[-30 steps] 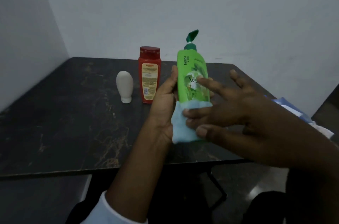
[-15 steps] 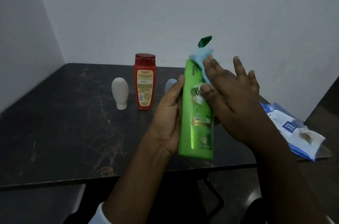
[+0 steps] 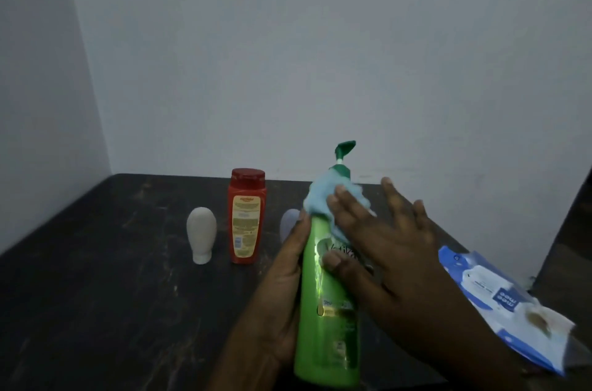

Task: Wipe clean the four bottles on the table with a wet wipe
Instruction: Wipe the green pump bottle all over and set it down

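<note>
My left hand (image 3: 282,288) grips the tall green pump bottle (image 3: 326,326) from its left side and holds it upright above the dark table (image 3: 96,294). My right hand (image 3: 381,249) presses a light blue wet wipe (image 3: 318,198) against the bottle's shoulder, just under the green pump, with fingers spread and straight. A red bottle (image 3: 246,216) and a small white bottle (image 3: 201,235) stand side by side further back. A bluish bottle (image 3: 288,224) shows partly behind my left thumb.
A blue and white wet wipe pack (image 3: 499,301) lies at the table's right edge. White walls close the table in at the back and on the left. A dark gap opens to the right of the pack.
The wipe and my right hand slid from the bottle's lower body up to its shoulder. The bottle now sits lower in view, as the camera tilted up.
</note>
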Demonstrator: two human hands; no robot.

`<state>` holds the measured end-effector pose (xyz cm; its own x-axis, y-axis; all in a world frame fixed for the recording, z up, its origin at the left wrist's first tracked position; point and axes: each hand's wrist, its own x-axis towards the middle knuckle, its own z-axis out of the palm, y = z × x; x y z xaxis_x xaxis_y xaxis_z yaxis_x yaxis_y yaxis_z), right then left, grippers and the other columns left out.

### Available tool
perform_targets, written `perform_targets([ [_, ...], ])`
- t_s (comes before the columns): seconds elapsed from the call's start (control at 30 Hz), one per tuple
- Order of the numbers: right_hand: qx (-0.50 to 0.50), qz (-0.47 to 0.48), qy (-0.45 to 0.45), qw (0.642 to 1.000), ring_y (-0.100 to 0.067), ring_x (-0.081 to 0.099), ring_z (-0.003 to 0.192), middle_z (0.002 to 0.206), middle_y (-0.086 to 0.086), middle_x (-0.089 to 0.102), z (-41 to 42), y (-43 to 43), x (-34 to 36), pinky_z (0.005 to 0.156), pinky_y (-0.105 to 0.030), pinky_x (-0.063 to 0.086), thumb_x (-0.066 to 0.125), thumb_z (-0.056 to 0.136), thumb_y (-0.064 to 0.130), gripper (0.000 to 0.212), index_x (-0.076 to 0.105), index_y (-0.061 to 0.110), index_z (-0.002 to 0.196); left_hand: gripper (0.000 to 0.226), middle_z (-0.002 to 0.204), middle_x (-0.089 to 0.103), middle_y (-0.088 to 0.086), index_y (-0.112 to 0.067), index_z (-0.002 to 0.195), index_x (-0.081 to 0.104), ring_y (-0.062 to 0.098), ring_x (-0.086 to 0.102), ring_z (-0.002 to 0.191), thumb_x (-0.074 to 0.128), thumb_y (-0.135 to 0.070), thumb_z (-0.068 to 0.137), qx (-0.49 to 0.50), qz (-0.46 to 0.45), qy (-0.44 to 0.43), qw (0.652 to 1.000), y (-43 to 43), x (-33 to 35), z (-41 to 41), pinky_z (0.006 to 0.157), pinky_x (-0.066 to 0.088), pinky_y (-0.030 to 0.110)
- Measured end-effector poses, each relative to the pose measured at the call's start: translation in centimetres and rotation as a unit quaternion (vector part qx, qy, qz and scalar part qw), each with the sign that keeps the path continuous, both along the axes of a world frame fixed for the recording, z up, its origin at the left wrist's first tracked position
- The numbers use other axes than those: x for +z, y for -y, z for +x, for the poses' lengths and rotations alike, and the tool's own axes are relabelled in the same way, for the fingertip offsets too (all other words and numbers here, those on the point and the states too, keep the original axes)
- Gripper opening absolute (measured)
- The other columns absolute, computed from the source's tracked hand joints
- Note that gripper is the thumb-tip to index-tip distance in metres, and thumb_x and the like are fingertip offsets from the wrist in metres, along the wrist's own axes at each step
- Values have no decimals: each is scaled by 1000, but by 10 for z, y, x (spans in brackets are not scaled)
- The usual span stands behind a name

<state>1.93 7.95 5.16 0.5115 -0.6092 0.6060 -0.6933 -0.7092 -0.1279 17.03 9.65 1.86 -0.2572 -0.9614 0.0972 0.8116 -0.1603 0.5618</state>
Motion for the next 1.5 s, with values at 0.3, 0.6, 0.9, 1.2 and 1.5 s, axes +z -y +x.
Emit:
perform_targets([
  [0.3,33,54,16,998,-7,11,154,147,30,40,-7,-15,8,123,-58,11,15,92,78,71,51,43,143,69,116,72,17,-8,124,71,28,70,94,47,-64,91,50,7,11,999,2,3,13,87,56,39],
  [0.6,57,71,-18,996,-5,-15,153,150,50,11,-23,-9,9,124,-57,6,18,89,81,66,27,57,150,69,116,70,13,-11,133,64,25,69,93,40,-65,97,11,-1,42,999,5,0,12,83,56,37],
  [0.9,150,64,104,981,9,12,149,157,18,34,-12,2,4,123,-59,13,31,105,53,56,42,23,151,66,93,76,12,-8,107,77,23,73,71,37,-60,100,30,25,10,999,10,-5,11,67,60,33],
  [1.2,202,123,7,972,-14,10,155,148,32,44,-32,-16,20,121,-63,14,45,99,52,42,59,42,137,61,101,71,28,9,110,71,37,71,91,49,-46,100,-43,0,-20,999,12,-3,17,88,56,43],
  [1.5,153,46,74,984,-2,6,154,164,7,25,-10,5,4,123,-60,3,20,107,50,60,29,17,157,62,89,75,12,-8,101,78,23,73,71,43,-60,98,47,35,7,998,11,-6,10,65,60,34],
])
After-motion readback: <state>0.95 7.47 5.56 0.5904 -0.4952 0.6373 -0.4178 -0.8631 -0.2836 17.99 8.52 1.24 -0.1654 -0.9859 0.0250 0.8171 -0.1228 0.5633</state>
